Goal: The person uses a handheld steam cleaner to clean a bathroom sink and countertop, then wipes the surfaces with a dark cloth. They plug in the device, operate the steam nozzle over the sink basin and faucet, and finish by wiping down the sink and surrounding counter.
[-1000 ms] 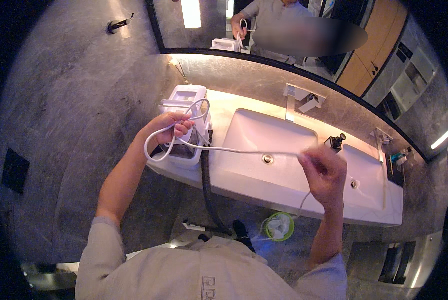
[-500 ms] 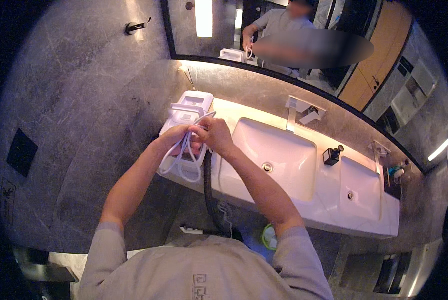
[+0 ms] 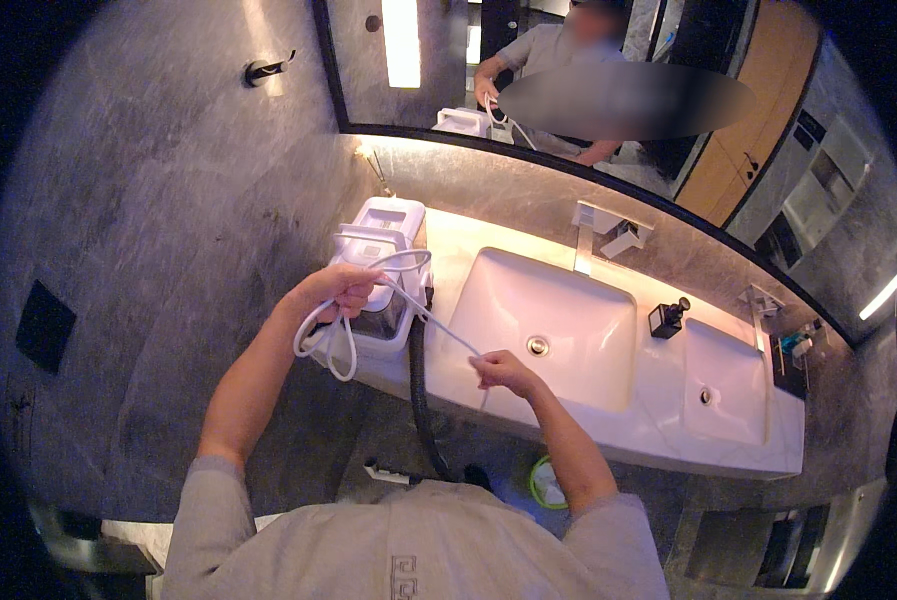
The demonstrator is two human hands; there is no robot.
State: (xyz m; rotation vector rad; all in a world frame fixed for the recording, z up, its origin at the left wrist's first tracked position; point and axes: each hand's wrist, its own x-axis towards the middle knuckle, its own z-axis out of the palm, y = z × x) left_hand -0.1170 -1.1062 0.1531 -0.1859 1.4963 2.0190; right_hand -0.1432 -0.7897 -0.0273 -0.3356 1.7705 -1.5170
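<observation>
My left hand point(image 3: 343, 290) is closed around a coiled white cord point(image 3: 343, 358), with loops hanging below it and one arching above. From there the cord stretches taut to my right hand point(image 3: 505, 372), which pinches it over the front of the large sink; a short length trails below those fingers. Behind my left hand, a white portable cleaning machine point(image 3: 386, 217) with a top handle stands at the counter's left end, partly hidden by the hand. A dark ribbed hose point(image 3: 418, 395) runs from beside it down past the counter edge.
The white counter point(image 3: 608, 432) holds a large sink point(image 3: 498, 290), a smaller sink point(image 3: 723, 420) and a dark soap bottle point(image 3: 663, 321) between them. A wall faucet point(image 3: 582, 245) overhangs the large sink. Below are a green-rimmed bin point(image 3: 534, 485) and a white nozzle point(image 3: 388, 474). A mirror point(image 3: 528, 20) spans the wall.
My right hand has moved away from my left, to the right and nearer me, drawing out a straight stretch of cord. My left hand has shifted slightly left with the loops.
</observation>
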